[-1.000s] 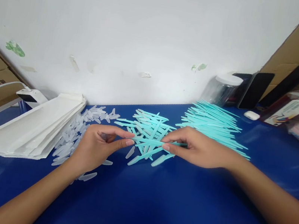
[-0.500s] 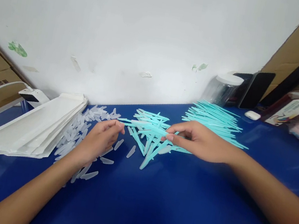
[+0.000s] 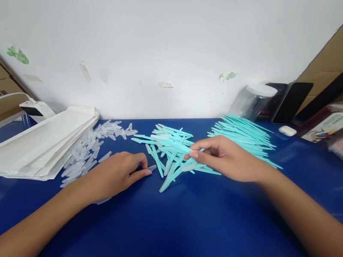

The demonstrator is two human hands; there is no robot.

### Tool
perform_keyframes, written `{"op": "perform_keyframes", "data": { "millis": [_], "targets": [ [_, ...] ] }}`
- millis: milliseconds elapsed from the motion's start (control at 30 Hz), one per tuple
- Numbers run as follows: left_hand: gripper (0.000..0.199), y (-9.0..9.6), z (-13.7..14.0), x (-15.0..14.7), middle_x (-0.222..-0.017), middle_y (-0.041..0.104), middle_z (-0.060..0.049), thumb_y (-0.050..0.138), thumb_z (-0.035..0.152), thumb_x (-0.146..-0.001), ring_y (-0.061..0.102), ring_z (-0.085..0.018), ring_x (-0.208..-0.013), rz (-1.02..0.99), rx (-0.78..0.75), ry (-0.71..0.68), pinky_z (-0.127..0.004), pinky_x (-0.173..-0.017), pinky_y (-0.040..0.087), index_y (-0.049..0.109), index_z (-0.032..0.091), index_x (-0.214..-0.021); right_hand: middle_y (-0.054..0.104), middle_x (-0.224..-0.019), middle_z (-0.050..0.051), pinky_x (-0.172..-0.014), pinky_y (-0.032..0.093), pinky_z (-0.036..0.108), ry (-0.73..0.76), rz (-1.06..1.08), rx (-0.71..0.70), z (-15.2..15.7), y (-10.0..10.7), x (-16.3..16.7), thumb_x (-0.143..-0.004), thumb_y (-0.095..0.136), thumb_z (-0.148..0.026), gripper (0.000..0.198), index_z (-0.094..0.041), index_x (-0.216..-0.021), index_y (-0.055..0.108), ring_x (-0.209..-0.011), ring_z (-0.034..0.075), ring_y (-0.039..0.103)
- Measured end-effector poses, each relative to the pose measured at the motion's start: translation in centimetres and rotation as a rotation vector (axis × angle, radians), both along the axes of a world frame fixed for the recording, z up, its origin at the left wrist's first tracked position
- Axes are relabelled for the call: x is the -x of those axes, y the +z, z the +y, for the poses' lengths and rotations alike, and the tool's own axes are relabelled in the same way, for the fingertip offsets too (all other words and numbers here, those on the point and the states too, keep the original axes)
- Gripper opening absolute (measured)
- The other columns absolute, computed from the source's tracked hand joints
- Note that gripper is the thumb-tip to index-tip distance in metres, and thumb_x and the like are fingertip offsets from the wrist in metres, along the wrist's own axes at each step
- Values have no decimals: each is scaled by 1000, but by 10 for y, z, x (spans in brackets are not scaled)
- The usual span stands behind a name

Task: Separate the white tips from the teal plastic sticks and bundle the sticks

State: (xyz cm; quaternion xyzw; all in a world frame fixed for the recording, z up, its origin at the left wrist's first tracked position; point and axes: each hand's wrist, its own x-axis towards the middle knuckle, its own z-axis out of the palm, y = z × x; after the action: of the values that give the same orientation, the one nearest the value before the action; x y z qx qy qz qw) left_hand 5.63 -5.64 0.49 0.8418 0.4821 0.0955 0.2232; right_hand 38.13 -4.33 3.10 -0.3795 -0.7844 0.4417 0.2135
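Observation:
My right hand (image 3: 219, 155) pinches a turquoise eyebrow razor (image 3: 176, 147) by its end, over a loose heap of similar razors (image 3: 167, 175), some with pale translucent covers on their tips. My left hand (image 3: 123, 175) is to the left of that heap, thumb and fingertips closed on a small translucent blade cover (image 3: 152, 167) at the blue tabletop. Behind my left hand lies a scattered pile of translucent covers (image 3: 82, 155); another cover shows partly beneath the hand. Farther back on the right is a neater stack of turquoise razors (image 3: 243, 135).
White paper sleeves or bags (image 3: 36, 137) lie left, near a white device (image 3: 36, 109) with a cable. At the back right stand a clear jar (image 3: 253, 102), a dark phone (image 3: 292, 103), a white earbud case (image 3: 287, 131) and a bottle (image 3: 335, 120). A white wall bounds the blue table (image 3: 174, 233).
My left hand has moved down and slightly right, away from the razor tips, and closed on a loose cover. My right hand stays nearly in place, still holding the razor.

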Motion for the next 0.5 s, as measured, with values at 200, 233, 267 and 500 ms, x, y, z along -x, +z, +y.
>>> {"op": "perform_keyframes", "data": {
  "millis": [200, 233, 267, 500],
  "targets": [
    [30, 4, 0, -5, -82, 74, 0, 64, 52, -103, 53, -14, -56, -220, -65, 132, -28, -59, 37, 70, 24, -96, 44, -63, -5, -50, 19, 29, -8, 12, 42, 1, 0, 0, -100, 70, -57, 40, -20, -93, 80, -55, 11, 24],
    [31, 4, -1, -7, -82, 75, -1, 68, 53, -100, 54, -14, -56, -283, -69, 162, -28, -58, 38, 71, 23, -94, 46, -65, -5, -50, 20, 29, -8, 13, 45, 1, -1, -1, -100, 70, -57, 39, -20, -93, 80, -56, 11, 25],
    [32, 5, -1, -8, -82, 77, -2, 72, 54, -97, 57, -15, -58, -352, -52, 187, -28, -58, 40, 73, 22, -91, 44, -64, -5, -51, 20, 29, -5, 12, 44, 1, -1, -1, -100, 70, -57, 39, -20, -93, 80, -56, 11, 25],
    [37, 4, 2, -12, -87, 83, -10, 83, 53, -88, 75, -23, -81, -667, 183, 259, -27, -63, 51, 80, 18, -100, 39, -62, -6, -50, 20, 29, 0, 8, 27, 1, 0, -1, -100, 70, -57, 39, -20, -93, 81, -54, 11, 24]
  ]
}}
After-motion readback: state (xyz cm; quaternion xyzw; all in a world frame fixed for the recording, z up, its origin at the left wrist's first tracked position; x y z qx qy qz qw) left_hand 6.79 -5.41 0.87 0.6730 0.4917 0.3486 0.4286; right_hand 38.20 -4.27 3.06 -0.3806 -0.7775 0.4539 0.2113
